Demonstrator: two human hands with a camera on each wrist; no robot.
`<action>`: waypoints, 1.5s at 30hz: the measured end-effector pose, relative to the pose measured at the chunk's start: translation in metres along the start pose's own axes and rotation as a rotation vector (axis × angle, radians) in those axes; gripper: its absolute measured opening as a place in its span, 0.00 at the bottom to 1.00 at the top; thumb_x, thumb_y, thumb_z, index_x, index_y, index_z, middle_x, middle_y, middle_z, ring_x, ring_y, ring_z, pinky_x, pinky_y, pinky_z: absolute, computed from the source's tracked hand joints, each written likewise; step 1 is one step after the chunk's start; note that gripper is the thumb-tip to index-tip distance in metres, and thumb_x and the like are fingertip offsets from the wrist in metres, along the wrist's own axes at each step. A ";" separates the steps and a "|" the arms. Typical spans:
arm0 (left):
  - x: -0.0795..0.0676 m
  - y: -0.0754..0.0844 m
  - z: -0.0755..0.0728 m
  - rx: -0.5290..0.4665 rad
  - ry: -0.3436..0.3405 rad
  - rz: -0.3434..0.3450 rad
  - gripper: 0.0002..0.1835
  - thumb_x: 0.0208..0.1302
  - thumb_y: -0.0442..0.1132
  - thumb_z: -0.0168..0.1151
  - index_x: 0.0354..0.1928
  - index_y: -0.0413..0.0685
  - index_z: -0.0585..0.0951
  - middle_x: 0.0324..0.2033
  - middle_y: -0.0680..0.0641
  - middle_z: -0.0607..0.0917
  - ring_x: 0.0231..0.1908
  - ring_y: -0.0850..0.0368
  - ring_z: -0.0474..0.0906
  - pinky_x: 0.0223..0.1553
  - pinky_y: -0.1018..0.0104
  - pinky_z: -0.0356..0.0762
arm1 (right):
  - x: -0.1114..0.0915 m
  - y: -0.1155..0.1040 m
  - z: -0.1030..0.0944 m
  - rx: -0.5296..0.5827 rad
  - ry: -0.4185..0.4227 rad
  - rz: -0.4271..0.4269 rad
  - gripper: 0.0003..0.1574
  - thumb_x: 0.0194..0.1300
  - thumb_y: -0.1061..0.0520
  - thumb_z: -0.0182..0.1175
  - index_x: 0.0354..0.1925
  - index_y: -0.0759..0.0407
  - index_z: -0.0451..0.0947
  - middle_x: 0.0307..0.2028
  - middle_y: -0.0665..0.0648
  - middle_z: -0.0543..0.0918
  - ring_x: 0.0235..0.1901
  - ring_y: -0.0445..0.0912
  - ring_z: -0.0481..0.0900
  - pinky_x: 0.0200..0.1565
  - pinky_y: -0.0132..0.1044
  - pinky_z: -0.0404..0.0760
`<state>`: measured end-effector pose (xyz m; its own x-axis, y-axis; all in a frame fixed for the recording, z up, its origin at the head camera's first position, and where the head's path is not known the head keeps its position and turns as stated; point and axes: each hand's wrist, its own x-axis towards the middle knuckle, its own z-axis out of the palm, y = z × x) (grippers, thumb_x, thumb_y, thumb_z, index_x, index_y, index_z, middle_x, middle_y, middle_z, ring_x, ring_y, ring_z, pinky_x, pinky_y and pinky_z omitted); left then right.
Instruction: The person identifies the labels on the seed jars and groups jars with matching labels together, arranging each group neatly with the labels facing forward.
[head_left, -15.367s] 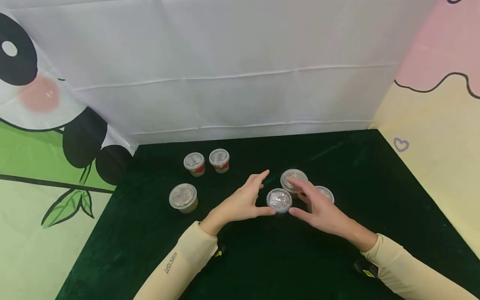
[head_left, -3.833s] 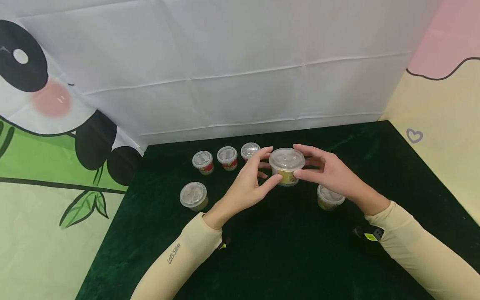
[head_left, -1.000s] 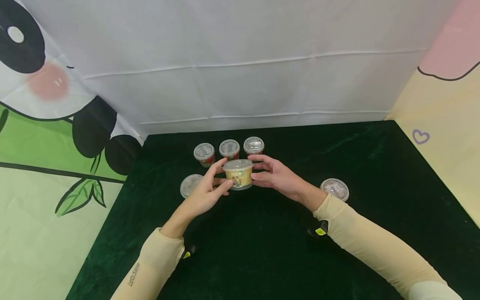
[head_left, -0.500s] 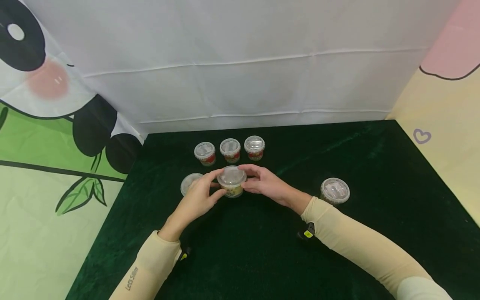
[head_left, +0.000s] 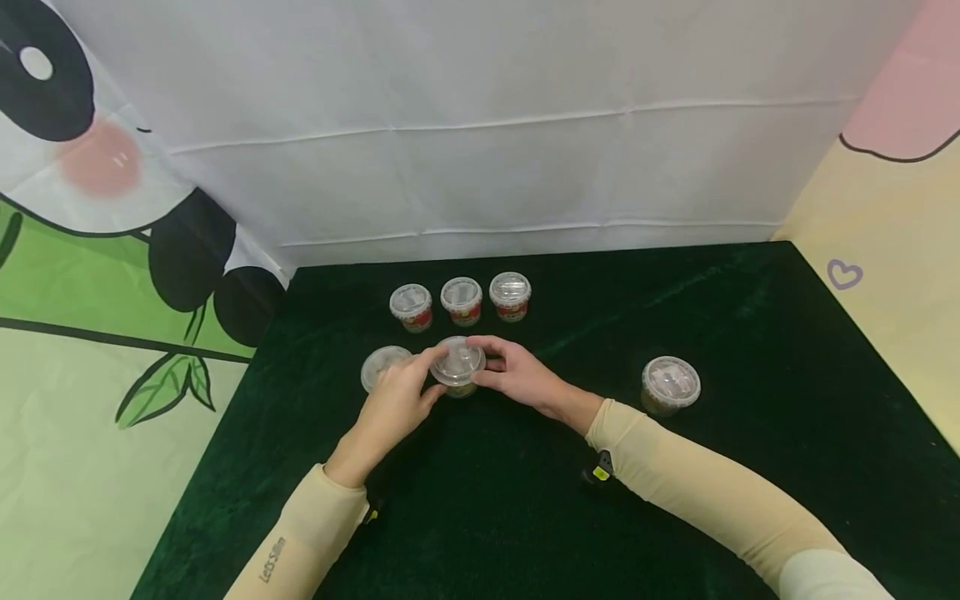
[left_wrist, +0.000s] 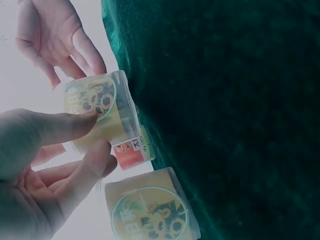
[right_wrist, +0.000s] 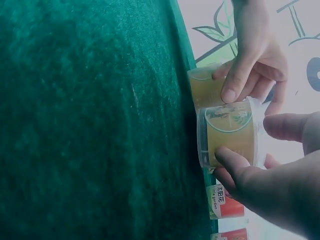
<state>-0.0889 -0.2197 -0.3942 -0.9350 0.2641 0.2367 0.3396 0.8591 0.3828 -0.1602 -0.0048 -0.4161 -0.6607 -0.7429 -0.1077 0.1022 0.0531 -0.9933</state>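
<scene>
A clear plastic tub [head_left: 460,362] with a lid and a yellow sunflower label stands upright between my hands, its base at the green cloth. My left hand [head_left: 393,408] holds it from the left, thumb against the label side. From the right, my right hand [head_left: 528,379] grips it with thumb and fingers at the wall and lid edge. Close on the left is a matching tub [head_left: 381,365], partly hidden by my left hand; the left wrist view shows its sunflower label [left_wrist: 150,210]. Another lidded tub [head_left: 671,383] stands apart at the right, beyond my right sleeve.
Behind the hands, three smaller lidded cups with red labels stand in a row: left cup [head_left: 411,307], middle cup [head_left: 461,301], right cup [head_left: 511,296]. Dark green cloth [head_left: 540,508] covers the table. A white sheet [head_left: 480,167] hangs behind its far edge.
Over the last second the sunflower tub has come down and slightly left, beside the matching tub, with both hands on it. Earlier it was brought over from the right side.
</scene>
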 end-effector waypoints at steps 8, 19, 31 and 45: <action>0.000 0.002 0.003 0.058 -0.011 0.017 0.24 0.54 0.33 0.71 0.55 0.46 0.78 0.55 0.36 0.78 0.51 0.43 0.78 0.49 0.47 0.76 | -0.011 -0.018 0.009 -0.095 0.006 0.009 0.34 0.69 0.65 0.53 0.70 0.61 0.57 0.68 0.62 0.58 0.65 0.57 0.62 0.59 0.44 0.71; 0.004 0.001 0.002 0.060 -0.072 0.017 0.22 0.54 0.32 0.71 0.53 0.44 0.80 0.54 0.35 0.77 0.48 0.43 0.79 0.47 0.52 0.79 | 0.000 0.008 0.009 -0.207 0.113 -0.011 0.28 0.70 0.57 0.54 0.66 0.50 0.64 0.65 0.55 0.64 0.57 0.50 0.72 0.49 0.38 0.79; 0.004 0.003 0.002 0.069 -0.073 0.024 0.21 0.55 0.32 0.70 0.53 0.43 0.79 0.53 0.34 0.76 0.47 0.43 0.80 0.46 0.51 0.79 | 0.001 0.009 0.010 -0.252 0.129 -0.027 0.27 0.70 0.57 0.54 0.66 0.49 0.65 0.66 0.53 0.64 0.58 0.48 0.72 0.53 0.38 0.76; 0.018 0.057 -0.027 0.164 -0.071 0.149 0.28 0.55 0.42 0.72 0.59 0.50 0.76 0.55 0.43 0.75 0.48 0.49 0.78 0.46 0.54 0.79 | -0.050 -0.015 -0.022 -0.717 0.153 -0.264 0.38 0.66 0.53 0.61 0.70 0.51 0.57 0.67 0.56 0.63 0.66 0.55 0.61 0.62 0.51 0.65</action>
<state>-0.0836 -0.1779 -0.3444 -0.8825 0.4186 0.2144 0.4588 0.8665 0.1967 -0.1449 0.0463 -0.3968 -0.6966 -0.6936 0.1838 -0.5446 0.3443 -0.7648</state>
